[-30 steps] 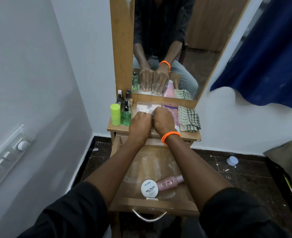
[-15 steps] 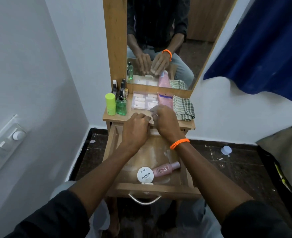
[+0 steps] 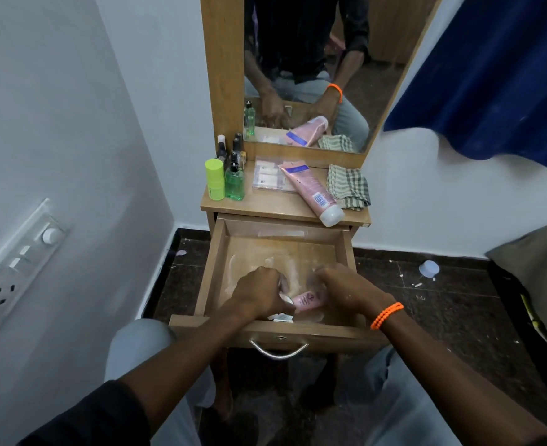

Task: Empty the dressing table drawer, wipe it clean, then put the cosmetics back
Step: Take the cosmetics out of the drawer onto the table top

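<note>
Both hands are reaching into the drawer [image 3: 346, 249], the left hand [image 3: 259, 294] closing on the white jar [image 3: 283, 312] and the right hand [image 3: 346, 289] on the pink tube [image 3: 307, 300], so lifting slowly is safest.

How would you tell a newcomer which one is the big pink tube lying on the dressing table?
Start at the tall mirror and drop to the wooden tabletop under it. The big pink tube lies slanted between a clear flat packet and a checked cloth, its white cap poking over the front edge. Unlike the upright bottles at the left, it lies flat and shows a barcode.
</note>
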